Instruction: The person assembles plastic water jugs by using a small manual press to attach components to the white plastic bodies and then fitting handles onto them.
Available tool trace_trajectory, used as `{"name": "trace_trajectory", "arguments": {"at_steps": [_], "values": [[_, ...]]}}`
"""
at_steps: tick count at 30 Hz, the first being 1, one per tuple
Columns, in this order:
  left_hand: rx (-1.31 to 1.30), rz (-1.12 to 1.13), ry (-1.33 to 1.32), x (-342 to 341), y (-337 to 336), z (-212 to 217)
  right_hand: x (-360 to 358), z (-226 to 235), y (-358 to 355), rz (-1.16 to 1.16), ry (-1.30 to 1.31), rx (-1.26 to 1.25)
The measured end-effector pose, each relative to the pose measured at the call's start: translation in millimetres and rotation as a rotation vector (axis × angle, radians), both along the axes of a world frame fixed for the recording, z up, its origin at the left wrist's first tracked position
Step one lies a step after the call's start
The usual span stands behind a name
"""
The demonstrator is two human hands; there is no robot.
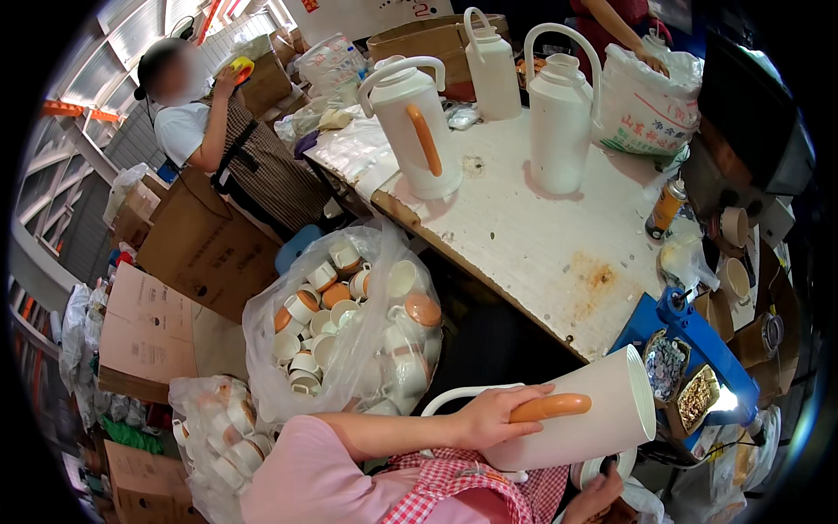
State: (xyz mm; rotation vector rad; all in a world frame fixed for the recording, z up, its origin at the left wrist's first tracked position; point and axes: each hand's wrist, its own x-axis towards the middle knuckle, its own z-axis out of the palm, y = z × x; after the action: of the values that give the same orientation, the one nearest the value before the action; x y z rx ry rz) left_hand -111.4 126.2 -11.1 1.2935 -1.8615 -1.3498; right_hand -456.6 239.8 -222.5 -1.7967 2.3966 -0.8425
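White jug body [587, 410] lies on its side just below the near edge of the white table [541, 236], long axis left to right, open mouth pointing right and slightly up. Left hand [499, 412] wraps its orange handle grip [550, 407]. Right hand [597, 498] sits under the jug body at a small white cup [590, 472]; grip unclear. 3 upright jugs [417, 131] stand on the table's far half.

Pink sleeve [301, 476] w/ red-white checked apron [445, 489].
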Motion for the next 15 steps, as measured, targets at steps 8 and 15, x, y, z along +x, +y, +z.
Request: {"name": "trace_trajectory", "arguments": {"at_steps": [8,15], "values": [[-0.065,-0.066,0.019,-14,-7,-3,35,53,-25,0.258,0.22,0.139],[0.051,-0.129,0.054,-5,-2,-3,-72,105,-59,-0.245,-0.668,-0.147]]}}
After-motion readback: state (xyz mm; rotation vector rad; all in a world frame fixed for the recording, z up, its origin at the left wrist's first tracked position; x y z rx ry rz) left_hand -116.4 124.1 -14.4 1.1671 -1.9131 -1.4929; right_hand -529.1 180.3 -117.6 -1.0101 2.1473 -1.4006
